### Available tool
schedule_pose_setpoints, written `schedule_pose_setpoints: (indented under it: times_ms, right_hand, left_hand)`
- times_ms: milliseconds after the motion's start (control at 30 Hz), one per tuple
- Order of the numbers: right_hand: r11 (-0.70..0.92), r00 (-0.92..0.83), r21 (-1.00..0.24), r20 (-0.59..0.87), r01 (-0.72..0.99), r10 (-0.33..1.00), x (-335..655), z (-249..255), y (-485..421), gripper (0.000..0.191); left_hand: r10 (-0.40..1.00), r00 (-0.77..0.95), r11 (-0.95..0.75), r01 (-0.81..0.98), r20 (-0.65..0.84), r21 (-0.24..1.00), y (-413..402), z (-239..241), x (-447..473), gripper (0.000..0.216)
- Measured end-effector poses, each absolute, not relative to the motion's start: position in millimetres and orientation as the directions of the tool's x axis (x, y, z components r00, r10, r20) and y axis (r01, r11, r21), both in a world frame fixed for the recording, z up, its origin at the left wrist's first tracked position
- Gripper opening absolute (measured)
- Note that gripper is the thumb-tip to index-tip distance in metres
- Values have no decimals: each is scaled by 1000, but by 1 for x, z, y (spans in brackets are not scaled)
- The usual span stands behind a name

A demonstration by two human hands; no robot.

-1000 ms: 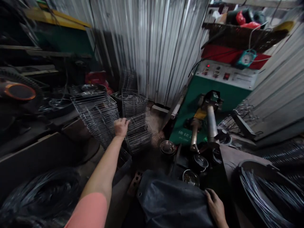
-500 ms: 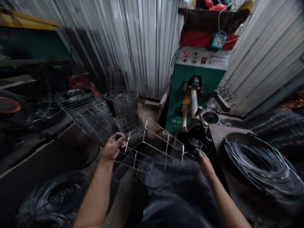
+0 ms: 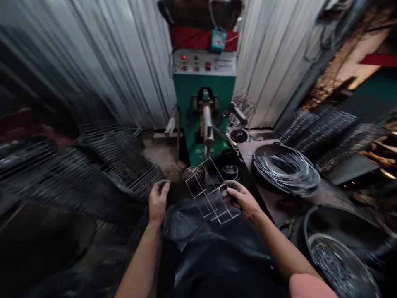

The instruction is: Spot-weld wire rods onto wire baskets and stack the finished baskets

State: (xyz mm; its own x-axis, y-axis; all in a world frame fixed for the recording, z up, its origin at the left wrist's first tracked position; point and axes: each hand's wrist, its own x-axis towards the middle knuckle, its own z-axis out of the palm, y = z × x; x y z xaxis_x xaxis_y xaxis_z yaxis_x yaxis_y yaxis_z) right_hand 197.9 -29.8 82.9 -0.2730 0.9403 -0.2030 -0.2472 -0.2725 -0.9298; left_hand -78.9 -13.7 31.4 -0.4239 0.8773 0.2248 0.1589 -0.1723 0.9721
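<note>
A small rectangular wire frame, made of thin metal rods with cross wires, is tilted above my lap in the middle of the view. My right hand grips its right side between thumb and fingers. To the left of the frame, and apart from it, is my left hand, with thumb and fingers loosely curled and nothing visible between them. Stacked wire racks lie just beyond my left hand. A dark apron covers my lap under the frame.
Ahead stands a green machine with a control panel and a protruding metal arm. Round dishes sit at its foot. On the right are a pan of coiled wire, stacked wire pieces and a bowl of small metal rods.
My view has turned right. The wire frame has left my left hand and is now in my right hand, turned at a new angle.
</note>
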Motion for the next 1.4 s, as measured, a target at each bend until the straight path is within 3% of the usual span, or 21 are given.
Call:
schedule_pose_setpoints:
  times_ms: [167,467,533,600,667,767,867,967,1100,1400]
  right_hand:
    - [-206,-209,-900,-133,-384,969,166,66,-38,38]
    - [-215,-171,-891,-157,-400,973,168,27,-58,25]
    - [-153,-193,-960,-109,-233,975,179,25,-53,17]
    - [-28,-153,-992,-48,125,987,201,26,-41,17]
    - [29,-25,-886,19,462,999,236,30,-21,18]
    - [-79,183,-750,57,656,981,309,31,15,24]
    - [-250,316,-482,61,840,947,383,26,45,28]
    - [-306,322,-259,21,916,946,436,16,63,27]
    - [-222,221,-27,-56,975,974,466,3,71,24]
    - [-22,52,266,-106,964,993,508,21,40,27]
  left_hand:
    - [978,-150,-120,156,144,980,-49,45,-13,37]
    - [978,-205,16,201,26,979,-61,49,27,56]
    - [982,-185,15,225,27,974,-62,46,26,58]
    - [988,-151,19,242,18,970,-62,43,25,61]
    - [992,-123,26,257,6,966,-60,40,22,63]
    - [992,-129,39,267,-5,963,-52,36,20,64]
    - [987,-158,74,232,-38,970,-41,37,21,68]
    - [979,-177,133,195,-99,972,-28,43,24,71]
    - [961,-222,210,202,-164,957,-14,48,24,75]
    - [927,-322,266,202,-192,942,-1,49,9,73]
